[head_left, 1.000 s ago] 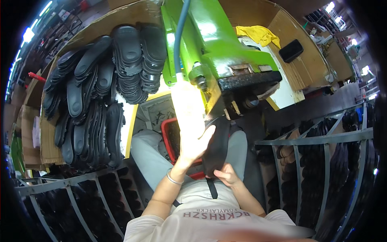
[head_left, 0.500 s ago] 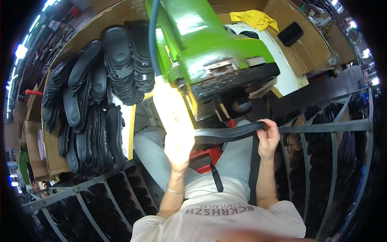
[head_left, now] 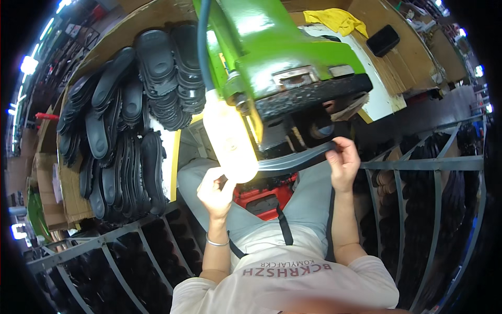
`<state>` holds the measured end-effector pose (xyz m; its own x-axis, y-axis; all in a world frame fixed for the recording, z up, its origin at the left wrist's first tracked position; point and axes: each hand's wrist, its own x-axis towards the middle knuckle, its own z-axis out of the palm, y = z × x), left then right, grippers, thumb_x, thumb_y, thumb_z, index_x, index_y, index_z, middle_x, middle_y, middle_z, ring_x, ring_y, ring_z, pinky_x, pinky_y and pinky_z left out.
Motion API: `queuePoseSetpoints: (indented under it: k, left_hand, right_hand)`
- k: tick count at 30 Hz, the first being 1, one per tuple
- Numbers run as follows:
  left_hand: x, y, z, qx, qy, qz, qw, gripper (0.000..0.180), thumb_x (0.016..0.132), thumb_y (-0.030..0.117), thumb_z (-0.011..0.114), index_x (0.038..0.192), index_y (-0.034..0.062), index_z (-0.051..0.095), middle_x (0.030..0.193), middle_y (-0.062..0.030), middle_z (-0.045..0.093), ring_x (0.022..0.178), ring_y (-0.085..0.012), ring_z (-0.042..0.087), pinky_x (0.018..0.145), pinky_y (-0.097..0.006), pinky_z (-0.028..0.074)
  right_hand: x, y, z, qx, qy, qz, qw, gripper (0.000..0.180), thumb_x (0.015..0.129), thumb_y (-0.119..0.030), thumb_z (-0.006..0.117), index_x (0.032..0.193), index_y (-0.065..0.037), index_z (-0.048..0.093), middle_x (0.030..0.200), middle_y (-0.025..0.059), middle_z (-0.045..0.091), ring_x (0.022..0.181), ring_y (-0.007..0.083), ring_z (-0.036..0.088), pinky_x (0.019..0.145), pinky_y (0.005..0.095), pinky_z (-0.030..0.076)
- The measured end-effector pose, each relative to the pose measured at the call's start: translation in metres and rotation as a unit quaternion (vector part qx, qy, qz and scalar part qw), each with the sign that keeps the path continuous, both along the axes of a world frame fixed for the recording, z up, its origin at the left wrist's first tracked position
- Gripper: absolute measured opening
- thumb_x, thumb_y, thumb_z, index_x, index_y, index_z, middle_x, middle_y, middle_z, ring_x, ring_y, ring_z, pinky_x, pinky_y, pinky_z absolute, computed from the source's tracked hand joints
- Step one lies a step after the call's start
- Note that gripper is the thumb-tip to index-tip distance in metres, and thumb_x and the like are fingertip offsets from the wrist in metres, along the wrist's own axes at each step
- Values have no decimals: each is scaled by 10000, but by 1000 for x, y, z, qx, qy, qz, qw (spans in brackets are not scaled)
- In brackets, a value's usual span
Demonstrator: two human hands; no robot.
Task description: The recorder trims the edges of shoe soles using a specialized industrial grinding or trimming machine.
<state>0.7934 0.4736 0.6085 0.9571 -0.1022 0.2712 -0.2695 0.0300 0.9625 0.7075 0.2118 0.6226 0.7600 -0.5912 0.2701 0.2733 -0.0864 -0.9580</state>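
Note:
A long black shoe sole (head_left: 298,161) is held edge-on across my lap, just under the near end of a green machine (head_left: 308,63). My right hand (head_left: 343,163) pinches its right end between thumb and fingers. Its left end passes behind a brightly glowing lamp (head_left: 231,138). My left hand (head_left: 215,194) is closed at that end, fingertips partly covered by the lamp and its glare. The far edge of the sole lies close to the dark underside of the machine; whether they touch I cannot tell.
Stacked black soles (head_left: 157,55) fill the left of the bench inside cardboard walls. A yellow cloth (head_left: 334,21) and a black phone-like object (head_left: 383,41) lie at the far right. Metal racks (head_left: 423,164) with more soles flank me. A red object (head_left: 266,198) sits between my legs.
The sole has moved away from me, nearer the machine's underside, and its right end has risen and tilted. My left hand has shifted left, partly out of the lamp's glare.

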Motion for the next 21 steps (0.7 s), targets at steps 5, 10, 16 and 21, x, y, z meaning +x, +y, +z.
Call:
queuePoseSetpoints:
  k: [5,10,16,21]
  left_hand:
    - [12,-26,22,72,-56,-15,996,151,724,-34,692,859,-46,626,766,-61,621,696,-107,590,630,-225,472]
    - [24,-13,29,130,-107,-3,986,152,720,24,719,847,-25,651,766,-68,635,632,-110,572,574,-228,453]
    - [28,44,9,-86,143,5,986,154,740,-68,665,882,-42,611,780,-54,606,700,-107,557,669,-222,446]
    - [14,107,-18,-157,248,-97,951,133,754,-54,643,834,17,564,786,-19,563,669,-49,489,605,-175,372]
  right_hand:
    - [23,-37,11,32,-17,-10,999,224,859,-86,632,1036,18,542,879,28,573,782,66,515,714,196,413]
    - [41,-36,14,64,9,79,995,161,853,-65,622,968,1,531,804,11,580,684,30,506,598,150,391]
    - [47,24,21,148,59,137,978,199,815,-35,648,950,-5,505,798,26,583,697,49,529,607,180,420]
    - [44,60,28,96,109,192,971,319,775,15,687,1003,-10,465,879,16,559,721,43,517,604,182,415]
